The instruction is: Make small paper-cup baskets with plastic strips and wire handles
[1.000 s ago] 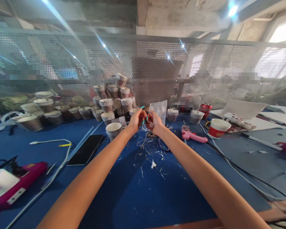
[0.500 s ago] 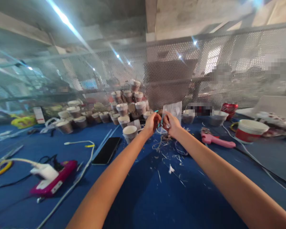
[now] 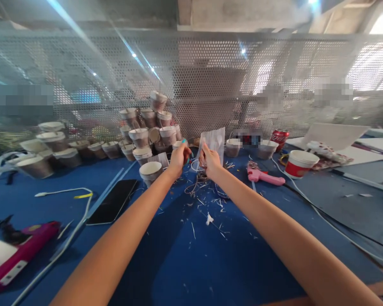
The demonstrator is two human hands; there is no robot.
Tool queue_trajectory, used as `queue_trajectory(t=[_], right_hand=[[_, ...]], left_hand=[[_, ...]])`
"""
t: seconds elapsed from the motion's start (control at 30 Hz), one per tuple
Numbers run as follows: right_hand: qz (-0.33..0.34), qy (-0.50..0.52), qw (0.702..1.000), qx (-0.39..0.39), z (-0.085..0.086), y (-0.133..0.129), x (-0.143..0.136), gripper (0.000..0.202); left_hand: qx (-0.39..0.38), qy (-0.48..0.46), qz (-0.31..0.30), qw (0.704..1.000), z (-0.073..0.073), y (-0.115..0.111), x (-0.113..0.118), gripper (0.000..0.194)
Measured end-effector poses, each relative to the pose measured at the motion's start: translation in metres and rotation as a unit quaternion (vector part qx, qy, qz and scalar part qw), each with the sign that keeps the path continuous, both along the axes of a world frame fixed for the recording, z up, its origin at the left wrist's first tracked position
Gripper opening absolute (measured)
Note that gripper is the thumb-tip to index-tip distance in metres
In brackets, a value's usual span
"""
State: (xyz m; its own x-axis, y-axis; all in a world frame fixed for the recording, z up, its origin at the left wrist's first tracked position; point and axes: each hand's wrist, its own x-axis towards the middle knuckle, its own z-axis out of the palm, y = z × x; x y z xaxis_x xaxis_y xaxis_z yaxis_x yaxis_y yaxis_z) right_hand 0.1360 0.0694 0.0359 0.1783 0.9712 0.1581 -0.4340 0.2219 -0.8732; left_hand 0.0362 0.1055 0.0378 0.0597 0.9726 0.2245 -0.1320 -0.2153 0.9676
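Observation:
Above the far middle of the blue table, my left hand (image 3: 180, 158) has its fingers curled together, the tips partly hidden; bright blue nails show. Just right of it, my right hand (image 3: 210, 160) is closed with the thumb up. What either hand holds, if anything, is too small or blurred to make out. Behind my right hand stands a translucent striped sheet (image 3: 217, 142). Loops of thin cord (image 3: 191, 188) and pale scraps lie below the hands. A small cup (image 3: 150, 171) with a pale inside stands left of my left hand.
More cups (image 3: 138, 138) are stacked at the back. A black phone (image 3: 113, 202) and a magenta power strip (image 3: 25, 255) lie left. At right are a pink glue gun (image 3: 264, 176), a red-and-white tub (image 3: 301, 163), a red can (image 3: 279, 138) and cables. Mesh (image 3: 207, 85) rises behind.
My hands, close together before, have moved slightly apart. The view has swung to the right, so things on the table appear farther left.

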Motion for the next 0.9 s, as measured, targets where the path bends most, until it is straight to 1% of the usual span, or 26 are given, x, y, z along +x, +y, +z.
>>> queue_trajectory(t=[0.13, 0.23, 0.3, 0.33, 0.4, 0.57, 0.67, 0.7, 0.83, 0.9], right_hand=[[0.002, 0.014, 1.000, -0.014, 0.001, -0.001, 0.000, 0.050], [0.007, 0.030, 0.999, -0.026, 0.001, -0.001, 0.001, 0.049], [0.012, 0.034, 0.999, -0.033, 0.001, 0.000, 0.002, 0.048], [0.015, 0.034, 0.999, -0.036, 0.001, 0.001, 0.004, 0.048], [0.027, 0.031, 0.998, -0.037, 0.001, 0.002, 0.007, 0.048], [0.085, 0.015, 0.995, -0.054, 0.003, 0.003, 0.016, 0.049], [0.091, 0.016, 0.994, -0.059, 0.001, 0.005, 0.018, 0.050], [0.086, 0.019, 0.994, -0.059, 0.000, 0.006, 0.019, 0.050], [0.059, 0.037, 0.996, -0.062, 0.001, 0.007, 0.019, 0.049], [0.062, 0.045, 0.995, -0.065, 0.004, 0.005, 0.019, 0.049]], left_hand=[[-0.006, 0.006, -0.019, 1.000, 0.002, -0.003, 0.000, 0.050], [-0.034, 0.011, -0.059, 0.998, 0.004, -0.005, 0.001, 0.059], [-0.048, 0.020, -0.084, 0.995, 0.005, -0.005, 0.000, 0.061], [-0.052, 0.025, -0.090, 0.994, 0.007, -0.006, -0.001, 0.059], [-0.058, 0.034, -0.084, 0.994, 0.011, -0.006, -0.003, 0.053], [-0.070, 0.026, -0.031, 0.997, 0.024, -0.003, -0.012, 0.031], [-0.057, 0.023, -0.050, 0.997, 0.027, 0.000, -0.017, 0.013], [-0.054, 0.026, -0.062, 0.996, 0.028, 0.000, -0.017, 0.012], [-0.046, 0.068, -0.107, 0.991, 0.032, -0.004, -0.015, 0.028], [-0.049, 0.096, -0.127, 0.986, 0.034, -0.008, -0.011, 0.030]])
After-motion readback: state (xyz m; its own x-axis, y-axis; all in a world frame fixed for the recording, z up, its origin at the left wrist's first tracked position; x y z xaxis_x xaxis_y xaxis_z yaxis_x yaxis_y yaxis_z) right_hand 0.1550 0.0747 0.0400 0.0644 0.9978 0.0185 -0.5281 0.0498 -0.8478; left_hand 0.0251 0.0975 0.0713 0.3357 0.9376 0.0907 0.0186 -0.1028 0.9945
